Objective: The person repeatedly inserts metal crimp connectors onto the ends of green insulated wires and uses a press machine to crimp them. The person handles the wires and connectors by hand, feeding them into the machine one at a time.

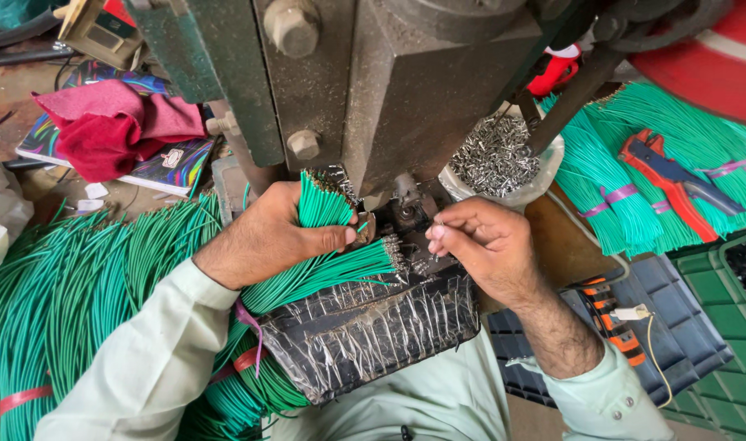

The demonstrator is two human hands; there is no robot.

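Observation:
My left hand [271,233] grips a bundle of green wires [320,269], fanned so that some ends point up and others point right toward the press. The stripped wire tips lie just under the dark metal press head [414,90]. My right hand [487,245] pinches a small metal terminal [436,233] at the press's die, close to those wire tips. Both hands rest over a black block wrapped in clear tape [373,327].
A large loop of green wire [62,302] fills the left. A white bag of metal terminals [491,155] sits behind my right hand. Tied green wire bundles [626,188] and red pliers [675,180] lie at right. A red cloth [111,126] covers a book at far left.

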